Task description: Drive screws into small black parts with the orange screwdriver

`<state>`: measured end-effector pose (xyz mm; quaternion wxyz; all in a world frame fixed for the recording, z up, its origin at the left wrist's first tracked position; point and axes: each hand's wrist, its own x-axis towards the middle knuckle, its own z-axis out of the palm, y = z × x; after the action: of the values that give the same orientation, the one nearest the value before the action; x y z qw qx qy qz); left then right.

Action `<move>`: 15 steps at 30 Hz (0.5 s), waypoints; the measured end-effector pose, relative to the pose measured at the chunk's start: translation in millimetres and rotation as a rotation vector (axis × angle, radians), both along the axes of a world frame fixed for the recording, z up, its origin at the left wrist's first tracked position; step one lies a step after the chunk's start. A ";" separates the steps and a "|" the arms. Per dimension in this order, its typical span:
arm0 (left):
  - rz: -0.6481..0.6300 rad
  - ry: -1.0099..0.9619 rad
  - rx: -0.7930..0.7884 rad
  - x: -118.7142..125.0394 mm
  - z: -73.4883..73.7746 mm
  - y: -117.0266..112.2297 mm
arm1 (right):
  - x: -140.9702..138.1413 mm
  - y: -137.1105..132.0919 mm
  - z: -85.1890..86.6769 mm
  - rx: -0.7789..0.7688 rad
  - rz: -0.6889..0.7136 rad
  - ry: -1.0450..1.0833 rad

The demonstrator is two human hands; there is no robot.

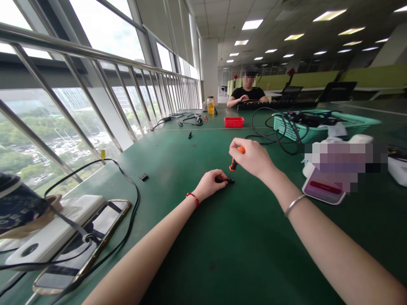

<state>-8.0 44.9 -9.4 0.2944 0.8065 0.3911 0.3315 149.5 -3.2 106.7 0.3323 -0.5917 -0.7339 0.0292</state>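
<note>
Head view: black piece (230, 181) partly behind left hand (210, 184).

1. Bright daylight is streaming from my left through tall, grey-framed glass windows (104, 26), glaring white.
2. Rectangular white ceiling lights (252, 24) are glowing over a dimmer background.
3. My bare left hand (210, 183) and bare right hand (251, 156) are catching soft light; the green tabletop (187, 258) is darkening towards me.
4. Wide-angle distortion is stretching the shiny silver metal railing (63, 48).
5. Square pixel blocks are masking patches at right.
</note>
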 end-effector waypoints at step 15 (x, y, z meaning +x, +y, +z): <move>-0.013 0.008 -0.004 0.4 -2.6 2.4 | 6.6 -16.5 18.1 -0.086 0.010 -0.254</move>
<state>-7.5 47.2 -12.1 0.2965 0.8098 0.3876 0.3256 156.1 -19.7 124.9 0.2109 -0.6005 -0.7712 -0.0127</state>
